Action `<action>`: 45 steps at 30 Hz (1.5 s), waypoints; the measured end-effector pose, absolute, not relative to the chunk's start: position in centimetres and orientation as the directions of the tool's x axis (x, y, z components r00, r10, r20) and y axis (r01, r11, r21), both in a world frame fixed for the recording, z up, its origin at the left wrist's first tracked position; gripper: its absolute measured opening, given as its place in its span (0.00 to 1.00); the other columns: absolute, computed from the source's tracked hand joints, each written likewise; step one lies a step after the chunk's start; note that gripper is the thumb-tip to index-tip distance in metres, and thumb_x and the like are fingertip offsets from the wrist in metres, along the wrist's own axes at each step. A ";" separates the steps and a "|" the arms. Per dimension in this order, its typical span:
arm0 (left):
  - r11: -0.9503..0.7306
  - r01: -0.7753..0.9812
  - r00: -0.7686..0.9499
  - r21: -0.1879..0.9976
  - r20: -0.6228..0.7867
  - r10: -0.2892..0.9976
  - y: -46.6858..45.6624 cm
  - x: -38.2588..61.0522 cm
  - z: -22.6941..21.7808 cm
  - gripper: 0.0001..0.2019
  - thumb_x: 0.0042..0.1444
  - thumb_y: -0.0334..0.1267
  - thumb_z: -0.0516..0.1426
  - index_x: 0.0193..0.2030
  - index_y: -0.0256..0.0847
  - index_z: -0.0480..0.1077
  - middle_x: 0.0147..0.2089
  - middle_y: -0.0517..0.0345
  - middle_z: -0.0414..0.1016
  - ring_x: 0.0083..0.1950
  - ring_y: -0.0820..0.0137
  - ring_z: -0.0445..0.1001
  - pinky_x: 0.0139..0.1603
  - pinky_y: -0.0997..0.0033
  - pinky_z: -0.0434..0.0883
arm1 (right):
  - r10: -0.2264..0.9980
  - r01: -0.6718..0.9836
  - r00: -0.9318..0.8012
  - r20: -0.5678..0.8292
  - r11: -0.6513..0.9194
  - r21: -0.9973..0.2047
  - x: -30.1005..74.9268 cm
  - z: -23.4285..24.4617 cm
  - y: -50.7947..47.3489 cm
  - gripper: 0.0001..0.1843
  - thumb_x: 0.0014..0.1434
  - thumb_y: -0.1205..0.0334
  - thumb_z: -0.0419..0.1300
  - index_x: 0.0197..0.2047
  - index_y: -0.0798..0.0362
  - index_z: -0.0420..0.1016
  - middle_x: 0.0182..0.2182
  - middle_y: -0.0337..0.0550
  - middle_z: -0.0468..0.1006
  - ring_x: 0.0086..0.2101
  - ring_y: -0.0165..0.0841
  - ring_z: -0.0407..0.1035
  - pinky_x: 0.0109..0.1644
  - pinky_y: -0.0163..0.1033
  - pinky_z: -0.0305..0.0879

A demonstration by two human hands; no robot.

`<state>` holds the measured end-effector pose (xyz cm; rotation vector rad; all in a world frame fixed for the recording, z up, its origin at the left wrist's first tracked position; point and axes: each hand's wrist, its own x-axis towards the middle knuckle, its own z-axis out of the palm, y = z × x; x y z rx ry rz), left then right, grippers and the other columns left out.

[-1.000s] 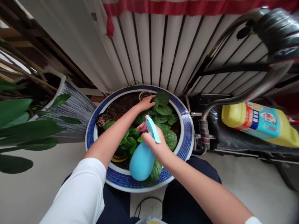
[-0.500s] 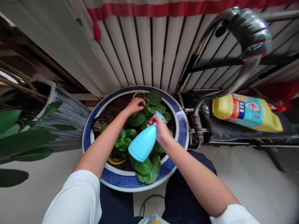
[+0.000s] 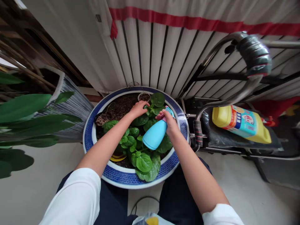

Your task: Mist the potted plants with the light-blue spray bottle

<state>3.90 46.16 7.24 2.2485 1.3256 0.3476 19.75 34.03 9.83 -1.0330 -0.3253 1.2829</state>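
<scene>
My right hand [image 3: 169,123] is wrapped around the neck of a light-blue spray bottle [image 3: 155,135] with a pink collar. The bottle is tilted over the plants, its blue spray head [image 3: 170,112] pointing up and away from me. My left hand [image 3: 139,109] reaches in among the leaves at the back, thumb and fingers curled round a green leaf [image 3: 146,108]; the fingertips are partly hidden. Broad-leaved green plants [image 3: 144,162] grow in dark soil [image 3: 123,106] inside a large round pot with a blue-and-white rim [image 3: 88,131].
A small white cup of soil [image 3: 143,96] stands at the pot's back edge. Left is a tall grey-streaked planter [image 3: 75,109] with long leaves. To the right, a metal-framed walker [image 3: 243,90] stands by a yellow bottle [image 3: 241,123] lying on a black seat. White slats are behind.
My right hand has moved the spray bottle right and slightly away from me, uncovering more leaves at the front. My left hand stays at the back leaves. The view has shifted a little.
</scene>
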 end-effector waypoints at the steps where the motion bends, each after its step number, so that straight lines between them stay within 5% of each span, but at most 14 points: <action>1: -0.390 0.751 0.484 0.532 -0.043 0.874 46.0 3.8 7.4 0.21 0.49 0.32 0.55 0.51 0.49 0.72 0.58 0.57 0.70 0.61 0.59 0.66 0.63 0.57 0.64 | 0.895 -0.628 0.299 -0.331 -0.077 -0.775 19.7 9.7 34.1 0.18 0.44 0.57 0.68 0.37 0.48 0.67 0.23 0.30 0.73 0.24 0.27 0.70 0.30 0.37 0.73; 6: -0.321 0.817 0.406 0.480 -0.082 0.910 45.1 3.5 8.5 0.27 0.50 0.32 0.57 0.58 0.51 0.67 0.61 0.54 0.67 0.62 0.56 0.65 0.61 0.55 0.65 | 0.868 -0.622 0.209 -0.450 -0.237 -0.747 19.9 9.3 32.8 0.10 0.46 0.59 0.64 0.30 0.50 0.66 0.17 0.31 0.69 0.19 0.28 0.68 0.23 0.34 0.69; 10: -0.299 0.836 0.384 0.460 -0.100 0.918 44.7 3.7 9.2 0.29 0.49 0.31 0.57 0.60 0.50 0.64 0.60 0.52 0.68 0.59 0.53 0.68 0.58 0.54 0.67 | 0.848 -0.667 0.221 -0.481 -0.229 -0.709 19.7 9.0 30.6 0.13 0.44 0.59 0.66 0.31 0.49 0.66 0.19 0.31 0.73 0.21 0.28 0.70 0.27 0.35 0.73; 14: -0.255 0.808 0.351 0.531 -0.087 0.932 44.8 3.5 8.7 0.31 0.46 0.28 0.59 0.60 0.45 0.64 0.54 0.48 0.71 0.54 0.55 0.72 0.54 0.59 0.69 | 0.870 -0.652 0.209 -0.447 -0.217 -0.727 18.9 8.8 29.0 0.17 0.43 0.57 0.68 0.34 0.48 0.66 0.23 0.33 0.76 0.26 0.31 0.74 0.31 0.38 0.74; 20: -0.154 0.748 0.261 0.645 -0.073 0.963 45.0 2.7 6.8 0.30 0.41 0.26 0.63 0.55 0.42 0.66 0.46 0.51 0.74 0.48 0.58 0.73 0.51 0.62 0.69 | 0.813 -0.680 0.285 -0.508 -0.202 -0.705 18.9 8.5 27.8 0.10 0.44 0.60 0.64 0.29 0.49 0.66 0.17 0.30 0.70 0.20 0.29 0.69 0.25 0.36 0.71; 28: -0.161 0.696 0.251 0.700 -0.027 0.968 44.2 2.3 6.2 0.29 0.41 0.25 0.62 0.53 0.41 0.66 0.50 0.51 0.75 0.50 0.60 0.72 0.53 0.62 0.68 | 0.814 -0.665 0.318 -0.487 -0.175 -0.726 19.3 8.3 28.5 0.19 0.42 0.59 0.69 0.37 0.48 0.67 0.23 0.31 0.75 0.23 0.29 0.72 0.27 0.36 0.72; 36: -0.118 0.614 0.242 0.780 -0.043 0.969 44.5 1.6 5.6 0.30 0.41 0.22 0.61 0.55 0.40 0.66 0.45 0.55 0.76 0.46 0.64 0.74 0.52 0.63 0.69 | 0.794 -0.717 0.262 -0.549 -0.220 -0.661 17.7 8.4 27.4 0.16 0.43 0.60 0.67 0.35 0.48 0.66 0.19 0.29 0.72 0.20 0.29 0.70 0.24 0.36 0.71; 40: -0.044 0.477 0.216 0.878 -0.068 0.974 44.4 1.4 5.2 0.31 0.40 0.22 0.59 0.55 0.39 0.68 0.42 0.56 0.76 0.44 0.66 0.75 0.50 0.66 0.71 | 0.792 -0.692 0.216 -0.571 -0.288 -0.662 16.2 8.1 27.1 0.17 0.44 0.55 0.68 0.34 0.49 0.67 0.20 0.33 0.75 0.22 0.32 0.73 0.23 0.37 0.70; 45: 0.187 0.223 0.141 0.957 -0.222 0.965 44.1 1.4 5.3 0.30 0.43 0.26 0.59 0.58 0.39 0.67 0.38 0.56 0.76 0.39 0.69 0.75 0.43 0.68 0.73 | 0.783 -0.669 0.247 -0.571 -0.289 -0.685 16.2 8.3 27.2 0.19 0.43 0.61 0.64 0.40 0.48 0.68 0.16 0.28 0.70 0.17 0.29 0.68 0.20 0.34 0.67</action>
